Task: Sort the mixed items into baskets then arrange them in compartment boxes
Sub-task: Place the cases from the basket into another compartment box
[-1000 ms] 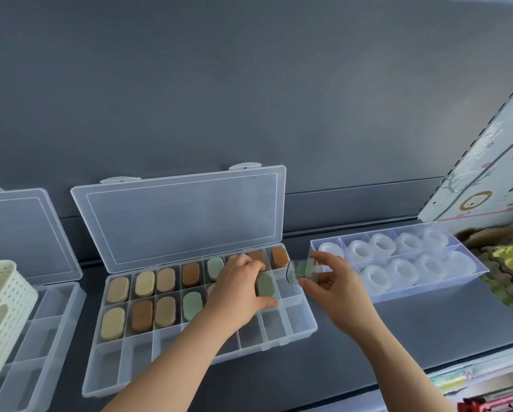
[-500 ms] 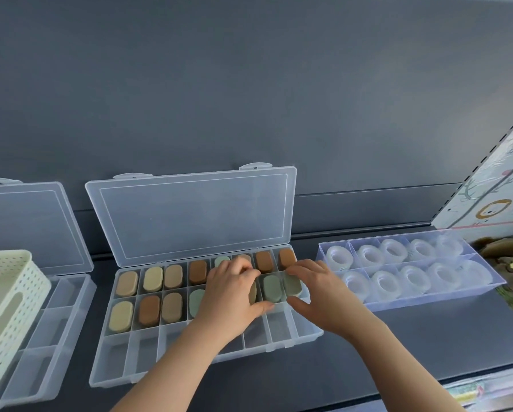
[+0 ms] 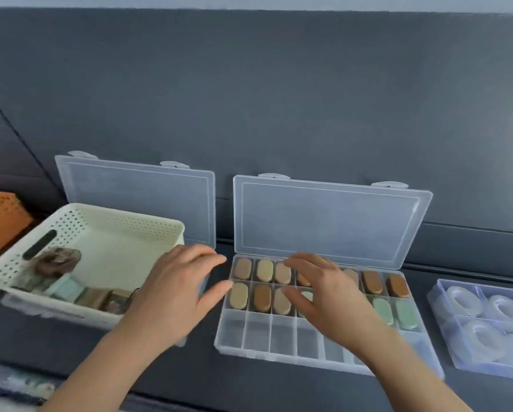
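Head: clear compartment box (image 3: 258, 334), tan-brown-green ovals (image 3: 262, 298)

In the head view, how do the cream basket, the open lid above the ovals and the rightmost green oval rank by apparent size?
1. Cream basket and open lid: they look about alike; the basket is nearer, so unranked.
2. Rightmost green oval: clearly smallest.

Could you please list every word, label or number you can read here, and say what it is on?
No text can be read in this view.
Any print on the items in the basket is too blurred to read.
No marking shows on the box, its lid or the oval pieces.
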`<state>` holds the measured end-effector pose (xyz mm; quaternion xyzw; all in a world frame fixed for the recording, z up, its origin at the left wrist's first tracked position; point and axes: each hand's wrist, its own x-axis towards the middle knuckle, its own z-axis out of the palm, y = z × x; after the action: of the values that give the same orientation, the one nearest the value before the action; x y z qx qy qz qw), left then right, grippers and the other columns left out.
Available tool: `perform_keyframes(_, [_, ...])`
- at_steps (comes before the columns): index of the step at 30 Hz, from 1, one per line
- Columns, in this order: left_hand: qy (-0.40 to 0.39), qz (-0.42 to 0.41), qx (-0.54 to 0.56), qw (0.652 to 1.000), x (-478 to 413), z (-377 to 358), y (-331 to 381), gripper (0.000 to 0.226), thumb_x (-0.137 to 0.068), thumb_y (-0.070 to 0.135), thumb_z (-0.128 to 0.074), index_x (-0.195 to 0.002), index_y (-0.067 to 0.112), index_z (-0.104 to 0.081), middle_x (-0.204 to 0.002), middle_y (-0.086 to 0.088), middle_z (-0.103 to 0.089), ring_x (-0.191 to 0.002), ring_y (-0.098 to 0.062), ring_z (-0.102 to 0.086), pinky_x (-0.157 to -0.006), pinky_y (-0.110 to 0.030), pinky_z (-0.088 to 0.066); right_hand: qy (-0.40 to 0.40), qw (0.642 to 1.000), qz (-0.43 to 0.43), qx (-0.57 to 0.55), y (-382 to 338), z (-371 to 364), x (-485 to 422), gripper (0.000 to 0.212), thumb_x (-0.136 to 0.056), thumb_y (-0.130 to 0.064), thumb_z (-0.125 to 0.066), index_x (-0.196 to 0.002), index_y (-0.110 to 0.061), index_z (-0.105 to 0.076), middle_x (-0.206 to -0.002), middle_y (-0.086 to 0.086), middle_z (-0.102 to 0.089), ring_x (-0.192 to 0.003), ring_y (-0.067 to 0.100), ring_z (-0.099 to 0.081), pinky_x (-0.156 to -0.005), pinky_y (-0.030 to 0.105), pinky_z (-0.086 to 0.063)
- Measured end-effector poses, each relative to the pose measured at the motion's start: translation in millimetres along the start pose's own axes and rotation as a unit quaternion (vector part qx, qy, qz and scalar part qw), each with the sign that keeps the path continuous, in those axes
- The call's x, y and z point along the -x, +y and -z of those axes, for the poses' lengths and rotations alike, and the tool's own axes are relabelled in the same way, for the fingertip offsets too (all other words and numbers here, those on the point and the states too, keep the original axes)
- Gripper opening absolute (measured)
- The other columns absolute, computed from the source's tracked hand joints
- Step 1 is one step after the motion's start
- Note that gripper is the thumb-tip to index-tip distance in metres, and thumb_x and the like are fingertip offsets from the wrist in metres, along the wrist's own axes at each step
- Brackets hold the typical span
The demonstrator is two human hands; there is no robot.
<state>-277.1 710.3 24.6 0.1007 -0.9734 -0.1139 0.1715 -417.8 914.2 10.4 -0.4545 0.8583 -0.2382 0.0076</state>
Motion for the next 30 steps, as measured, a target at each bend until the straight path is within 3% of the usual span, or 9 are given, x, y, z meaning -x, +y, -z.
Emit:
perform_keyframes(2, [0.006,0.044,-0.013,0.999,20.0,26.8,-40.6,0.051,-0.082,0.057,-0.044,-0.108,0.022,-0.07,-0.106,0.01,-0.063,-0.096,-0.015,-0.058,-0.082,-0.035,-0.049,-0.022,0.999,0.02,-0.039,-29.6,-14.5,-21.3,0.041,-0.093,-0.04,-0.056,-0.132,-0.031,-0.051,-0.138,-0.014,-0.049,-0.119,0.01,-0.053,-0.097,0.018,-0.04])
perform_keyframes(6, [-0.009,0.132,0.004,0.991,52.4,60.9,-118.4,0.064,-0.076,0.068,-0.037,-0.116,0.027,-0.066,-0.113,0.019,-0.055,-0.106,-0.009,-0.052,-0.094,-0.034,-0.043,-0.054,0.992,0.047,-0.102,-93.5,-45.1,-63.8,0.041,-0.092,-0.041,-0.056,-0.132,-0.032,-0.051,-0.138,-0.017,-0.048,-0.122,0.006,-0.05,-0.102,0.023,-0.043])
perform_keyframes(11, [-0.049,0.155,0.021,0.986,71.1,79.2,-190.5,0.087,-0.061,0.093,-0.032,-0.114,0.033,-0.067,-0.118,0.022,-0.053,-0.114,-0.002,-0.045,-0.1,-0.027,-0.034,-0.116,0.987,0.053,-0.098,-152.3,-82.5,-98.9,0.05,-0.087,-0.048,-0.06,-0.134,-0.033,-0.049,-0.143,-0.017,-0.042,-0.13,0.004,-0.038,-0.11,0.026,-0.036])
perform_keyframes(14, [-0.039,0.183,0.011,0.982,74.8,83.7,-220.2,0.072,-0.067,0.078,-0.047,-0.118,0.03,-0.065,-0.129,0.014,-0.049,-0.121,-0.012,-0.04,-0.104,-0.034,-0.034,-0.091,0.994,-0.007,-0.058,-164.1,-99.5,-109.1,0.064,-0.087,-0.047,-0.061,-0.143,-0.029,-0.037,-0.153,-0.012,-0.025,-0.138,0.01,-0.026,-0.111,0.028,-0.029])
perform_keyframes(16, [-0.038,0.211,-0.005,0.977,73.3,85.2,-236.3,0.059,-0.077,0.061,-0.061,-0.126,0.028,-0.06,-0.14,0.006,-0.041,-0.129,-0.019,-0.032,-0.109,-0.04,-0.031,-0.046,0.997,-0.054,-0.029,-166.3,-108.0,-113.9,0.07,-0.086,-0.042,-0.063,-0.145,-0.025,-0.031,-0.152,-0.008,-0.023,-0.138,0.013,-0.024,-0.112,0.027,-0.026])
perform_keyframes(19, [-0.074,0.25,-0.024,0.965,68.0,83.0,-258.2,0.064,-0.081,0.052,-0.066,-0.137,0.029,-0.047,-0.153,0.002,-0.021,-0.14,-0.022,-0.014,-0.113,-0.043,-0.025,-0.024,0.99,-0.136,-0.027,-170.8,-115.3,-117.9,0.078,-0.082,-0.04,-0.067,-0.144,-0.029,-0.022,-0.145,-0.005,-0.032,-0.13,0.017,-0.031,-0.108,0.035,-0.034])
perform_keyframes(23, [-0.121,0.258,0.053,0.957,59.7,80.6,-271.3,0.07,-0.078,0.055,-0.068,-0.138,0.028,-0.045,-0.153,0.005,-0.017,-0.137,-0.017,-0.029,-0.11,-0.036,-0.034,-0.062,0.976,-0.199,-0.063,-181.6,-118.6,-122.4,0.08,-0.081,-0.035,-0.071,-0.143,-0.03,-0.022,-0.133,-0.005,-0.049,-0.098,0.01,-0.046,-0.088,0.032,-0.051])
perform_keyframes(26, [-0.129,0.236,0.055,0.962,54.3,81.3,-273.1,0.073,-0.077,0.057,-0.067,-0.141,0.029,-0.042,-0.152,0.007,-0.015,-0.134,-0.016,-0.034,-0.107,-0.034,-0.037,-0.073,0.974,-0.208,-0.045,-187.2,-116.1,-129.3,0.082,-0.08,-0.033,-0.072,-0.144,-0.027,-0.022,-0.136,-0.002,-0.049,-0.095,0.008,-0.043,-0.085,0.031,-0.051])
perform_keyframes(30, [-0.156,0.214,0.075,0.961,55.7,88.2,-278.5,0.089,-0.071,0.065,-0.068,-0.145,0.03,-0.035,-0.154,0.01,-0.011,-0.139,-0.013,-0.025,-0.11,-0.035,-0.032,-0.067,0.965,-0.243,-0.073,-192.6,-108.5,-131.2,0.083,-0.08,-0.033,-0.074,-0.144,-0.03,-0.021,-0.134,-0.003,-0.052,-0.094,0.011,-0.048,-0.083,0.034,-0.054])
